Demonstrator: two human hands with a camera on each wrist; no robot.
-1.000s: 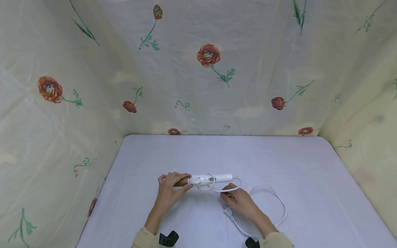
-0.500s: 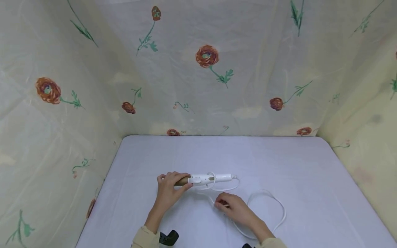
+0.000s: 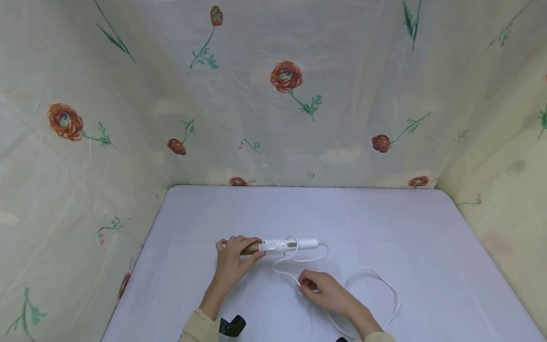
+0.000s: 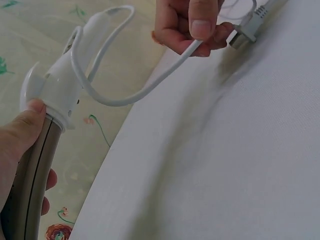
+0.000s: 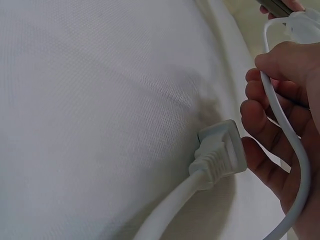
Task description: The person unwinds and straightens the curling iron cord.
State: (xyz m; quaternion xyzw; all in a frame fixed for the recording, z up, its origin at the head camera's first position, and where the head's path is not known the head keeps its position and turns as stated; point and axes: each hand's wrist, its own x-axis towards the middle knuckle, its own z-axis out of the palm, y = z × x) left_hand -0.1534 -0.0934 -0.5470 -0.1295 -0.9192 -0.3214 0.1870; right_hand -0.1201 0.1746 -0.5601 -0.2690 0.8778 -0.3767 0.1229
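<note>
A white curling iron [image 3: 284,245] with a bronze barrel [image 4: 27,182] lies across the middle of the white table [image 3: 384,228]. My left hand [image 3: 232,259] grips the barrel end [image 3: 252,248]. Its white cord [image 3: 295,266] loops once round the handle [image 4: 87,47] and trails toward me. My right hand [image 3: 320,289] pinches that cord [image 5: 285,130] between thumb and fingers, just in front of the iron. The white plug [image 5: 220,155] hangs beside my right palm, close above the cloth.
The cord's slack forms a wide loop [image 3: 384,289] on the table to the right of my right hand. Floral fabric walls [image 3: 286,95] close in the table at the back and both sides. A black object [image 3: 231,326] sits at my left wrist.
My right hand has drawn back toward me and slightly left from the iron's handle, pulling the cord out. The slack loop has shifted right. My left hand has stayed on the barrel.
</note>
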